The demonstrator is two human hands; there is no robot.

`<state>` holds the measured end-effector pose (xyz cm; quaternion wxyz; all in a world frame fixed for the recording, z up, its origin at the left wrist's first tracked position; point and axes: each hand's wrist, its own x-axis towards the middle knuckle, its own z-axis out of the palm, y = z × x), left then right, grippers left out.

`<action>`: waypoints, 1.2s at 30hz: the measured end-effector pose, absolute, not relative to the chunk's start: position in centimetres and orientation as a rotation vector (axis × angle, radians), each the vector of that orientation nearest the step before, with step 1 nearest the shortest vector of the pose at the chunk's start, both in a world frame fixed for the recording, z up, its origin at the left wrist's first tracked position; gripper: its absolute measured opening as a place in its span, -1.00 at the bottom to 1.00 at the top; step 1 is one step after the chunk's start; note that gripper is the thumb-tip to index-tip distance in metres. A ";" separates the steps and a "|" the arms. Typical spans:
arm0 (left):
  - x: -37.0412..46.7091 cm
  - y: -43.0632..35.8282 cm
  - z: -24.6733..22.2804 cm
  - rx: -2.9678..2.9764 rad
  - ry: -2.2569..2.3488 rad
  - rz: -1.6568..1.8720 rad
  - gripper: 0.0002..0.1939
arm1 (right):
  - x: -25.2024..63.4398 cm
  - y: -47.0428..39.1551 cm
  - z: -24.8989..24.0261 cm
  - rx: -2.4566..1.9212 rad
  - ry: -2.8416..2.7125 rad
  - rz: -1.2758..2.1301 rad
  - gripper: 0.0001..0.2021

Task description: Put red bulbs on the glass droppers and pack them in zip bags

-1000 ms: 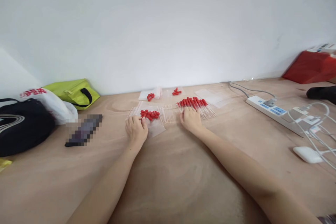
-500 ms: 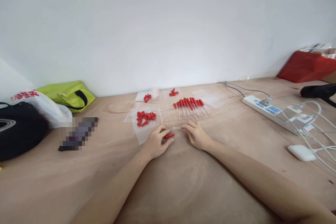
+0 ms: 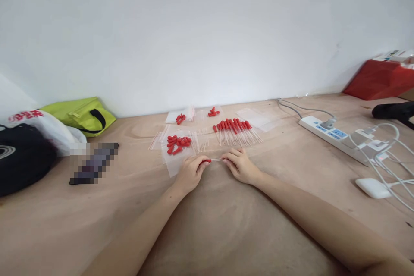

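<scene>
Left hand has brought its pinched bulb to the tube the right hand pinches; loose red bulbs lie on a bag.

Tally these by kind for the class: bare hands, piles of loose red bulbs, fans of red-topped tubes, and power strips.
Hands: 2
Bulb piles: 3
Tube fans: 1
Power strips: 1
Total: 7
</scene>
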<state>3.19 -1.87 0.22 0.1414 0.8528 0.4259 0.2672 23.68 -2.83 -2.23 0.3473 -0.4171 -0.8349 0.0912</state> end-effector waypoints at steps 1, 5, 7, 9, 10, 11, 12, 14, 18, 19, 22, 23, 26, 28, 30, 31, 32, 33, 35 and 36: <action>3.2 -1.9 0.2 2.460 1.222 0.777 -0.80 | 23.7 -2.8 -2.2 -1.078 -2.167 0.239 -0.82; 3.2 -1.9 0.1 2.404 1.141 0.810 -0.78 | 23.8 -2.7 -2.3 -1.060 -2.173 0.256 -0.81; 3.1 -2.0 0.1 2.377 1.090 0.817 -0.77 | 23.9 -2.6 -2.4 -1.041 -2.175 0.271 -0.80; 3.1 -2.1 0.2 2.380 1.040 0.799 -0.77 | 24.0 -2.5 -2.4 -1.019 -2.185 0.271 -0.79; 3.1 -2.1 0.3 2.392 1.021 0.783 -0.77 | 24.1 -2.5 -2.3 -1.013 -2.194 0.257 -0.79; 3.0 -2.1 0.3 2.405 1.010 0.769 -0.78 | 24.1 -2.5 -2.2 -1.012 -2.207 0.237 -0.79; 3.0 -2.1 0.3 2.417 1.006 0.760 -0.78 | 24.1 -2.5 -2.1 -1.017 -2.220 0.212 -0.79; 3.0 -2.2 0.3 2.439 1.013 0.758 -0.78 | 24.1 -2.7 -1.9 -1.041 -2.244 0.159 -0.79; 3.0 -2.1 0.1 2.480 1.026 0.797 -0.79 | 24.0 -3.1 -1.5 -1.100 -2.286 0.044 -0.77; 2.9 -2.1 0.1 2.490 1.025 0.820 -0.79 | 23.9 -3.1 -1.4 -1.105 -2.298 0.014 -0.76; 2.9 -2.1 -0.1 2.519 1.006 0.901 -0.80 | 23.9 -3.3 -1.2 -1.088 -2.330 -0.072 -0.73; 2.8 -2.1 -0.1 2.533 0.996 0.918 -0.80 | 23.8 -3.3 -1.1 -1.080 -2.339 -0.095 -0.73; 2.8 -2.1 0.0 2.596 0.971 0.905 -0.81 | 23.8 -3.4 -1.0 -1.070 -2.372 -0.149 -0.73; 2.8 -2.2 0.0 2.643 0.955 0.874 -0.80 | 23.7 -3.5 -0.9 -1.075 -2.397 -0.175 -0.75; 2.8 -2.2 0.1 2.675 0.944 0.847 -0.80 | 23.6 -3.5 -0.9 -1.082 -2.416 -0.179 -0.77; 2.8 -2.2 0.1 2.682 0.943 0.841 -0.79 | 23.6 -3.5 -0.9 -1.086 -2.420 -0.165 -0.78; 2.8 -2.2 0.0 2.686 0.941 0.838 -0.79 | 23.6 -3.5 -0.9 -1.089 -2.419 -0.140 -0.78; 2.8 -2.2 0.0 2.688 0.939 0.835 -0.80 | 23.6 -3.4 -0.9 -1.091 -2.417 -0.110 -0.79; 2.8 -2.2 0.0 2.687 0.932 0.841 -0.80 | 23.6 -3.4 -0.9 -1.094 -2.410 -0.051 -0.80; 2.8 -2.2 -0.1 2.685 0.929 0.846 -0.80 | 23.5 -3.5 -0.9 -1.095 -2.408 -0.029 -0.80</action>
